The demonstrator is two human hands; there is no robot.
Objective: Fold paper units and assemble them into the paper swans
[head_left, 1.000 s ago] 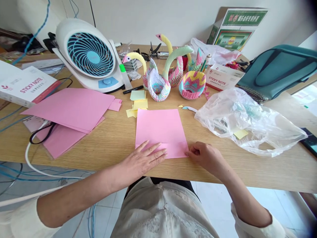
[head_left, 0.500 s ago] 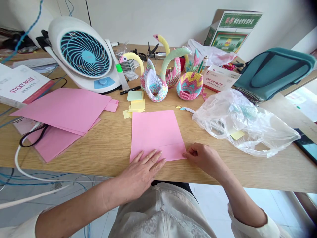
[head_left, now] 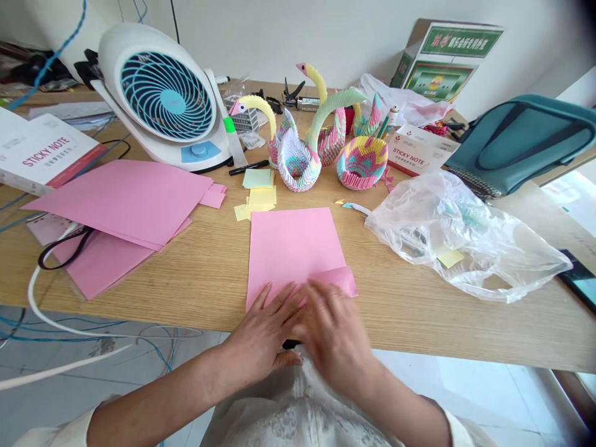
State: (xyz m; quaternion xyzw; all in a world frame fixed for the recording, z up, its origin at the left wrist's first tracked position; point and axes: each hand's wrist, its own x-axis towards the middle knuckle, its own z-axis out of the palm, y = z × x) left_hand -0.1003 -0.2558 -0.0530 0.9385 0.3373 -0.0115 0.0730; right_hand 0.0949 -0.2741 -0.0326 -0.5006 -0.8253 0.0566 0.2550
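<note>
One pink sheet (head_left: 291, 245) is laid at the near edge of the table (head_left: 419, 316), near right end curled. It is pressed by the left hand (head_left: 258, 338), fingers slightly apart; the blurred right hand's (head_left: 339, 335) grip cannot be told. A fold is apparently being formed; even pressure along it is called for.

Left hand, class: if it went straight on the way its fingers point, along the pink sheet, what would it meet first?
Most likely the right hand, just ahead of the left hand and overlapping it in view; blur leaves unclear whether they touch. The pink sheet lies beneath the left fingers.
</note>
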